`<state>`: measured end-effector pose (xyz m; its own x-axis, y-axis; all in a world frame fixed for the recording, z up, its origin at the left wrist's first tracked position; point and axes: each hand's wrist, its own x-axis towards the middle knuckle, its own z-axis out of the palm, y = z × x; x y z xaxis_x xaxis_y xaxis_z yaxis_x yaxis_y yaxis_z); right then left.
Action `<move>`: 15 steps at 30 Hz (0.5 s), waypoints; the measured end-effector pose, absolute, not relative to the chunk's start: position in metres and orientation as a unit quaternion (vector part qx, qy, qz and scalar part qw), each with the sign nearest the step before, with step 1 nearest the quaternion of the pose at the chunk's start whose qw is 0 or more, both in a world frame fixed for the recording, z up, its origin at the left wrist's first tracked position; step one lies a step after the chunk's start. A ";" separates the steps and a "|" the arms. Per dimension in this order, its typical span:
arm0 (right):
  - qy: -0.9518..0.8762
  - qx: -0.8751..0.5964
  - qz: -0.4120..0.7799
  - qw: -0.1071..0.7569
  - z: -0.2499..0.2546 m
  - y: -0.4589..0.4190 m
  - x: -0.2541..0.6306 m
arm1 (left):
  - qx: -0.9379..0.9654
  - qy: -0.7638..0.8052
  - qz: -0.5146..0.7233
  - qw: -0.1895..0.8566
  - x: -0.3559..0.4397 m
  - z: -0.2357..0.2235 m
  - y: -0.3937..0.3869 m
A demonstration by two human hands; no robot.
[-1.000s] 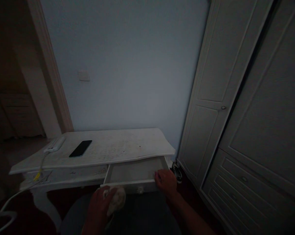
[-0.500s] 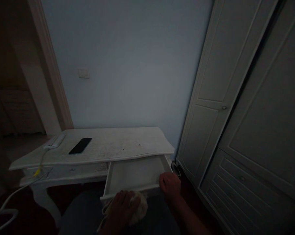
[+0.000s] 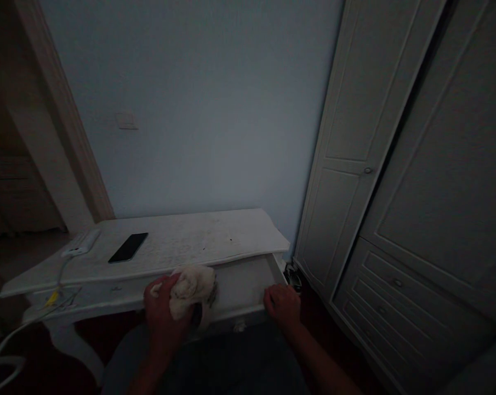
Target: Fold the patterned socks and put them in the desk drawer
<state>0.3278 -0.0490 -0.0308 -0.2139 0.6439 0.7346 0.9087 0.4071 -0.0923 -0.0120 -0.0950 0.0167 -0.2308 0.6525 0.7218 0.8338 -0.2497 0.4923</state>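
My left hand [image 3: 165, 310] is closed around a crumpled whitish cloth [image 3: 192, 285], held at the left side of the pulled-out drawer [image 3: 243, 285]. The cloth hides the drawer's left wall, so I cannot tell whether it touches it. With fingers curled over the drawer's right front corner, my right hand [image 3: 283, 304] grips the edge. The drawer sticks out from a worn white desk [image 3: 215, 233], and a small knob [image 3: 239, 327] shows on its front.
A dark phone [image 3: 128, 248] and a white power strip [image 3: 81, 243] with a cable lie on the desk's left part. A tall wardrobe [image 3: 342, 197] stands at the right. Some dark object [image 3: 292, 278] sits on the floor beside the desk.
My left hand has lifted the cloth from the drawer's front edge up and left to its left side. My right hand stays on the corner. The view has shifted slightly right.
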 end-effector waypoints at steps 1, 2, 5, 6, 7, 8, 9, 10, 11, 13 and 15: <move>-0.757 -0.519 -0.178 0.355 -0.031 -0.049 0.328 | -0.629 -0.611 -0.477 0.062 -0.001 0.020 -0.081; -0.757 -0.525 -0.172 0.349 -0.032 -0.049 0.328 | -0.679 -0.610 -0.408 -0.005 0.009 0.022 -0.067; -0.761 -0.541 -0.149 0.326 -0.034 -0.050 0.331 | -0.794 -0.540 -0.228 -0.164 0.028 0.016 -0.040; -0.763 -0.547 -0.137 0.316 -0.033 -0.050 0.332 | -0.806 -0.524 -0.200 -0.189 0.030 0.013 -0.037; -0.764 -0.555 -0.122 0.306 -0.031 -0.050 0.332 | -0.809 -0.518 -0.189 -0.203 0.028 0.009 -0.036; -0.764 -0.564 -0.102 0.297 -0.027 -0.050 0.331 | -0.808 -0.517 -0.180 -0.215 0.025 0.006 -0.037; -0.763 -0.573 -0.078 0.288 -0.023 -0.050 0.329 | -0.807 -0.519 -0.173 -0.224 0.020 0.003 -0.041; -0.764 -0.578 -0.048 0.283 -0.018 -0.050 0.325 | -0.805 -0.521 -0.166 -0.229 0.014 0.002 -0.046; -0.769 -0.575 -0.012 0.280 -0.012 -0.049 0.319 | -0.806 -0.524 -0.157 -0.227 0.009 0.000 -0.052; -0.794 -0.539 0.080 0.269 -0.001 -0.043 0.299 | -0.818 -0.523 -0.134 -0.198 -0.001 -0.001 -0.065; -0.836 -0.470 0.174 0.223 0.007 -0.033 0.269 | -0.830 -0.531 -0.108 -0.130 -0.008 -0.002 -0.079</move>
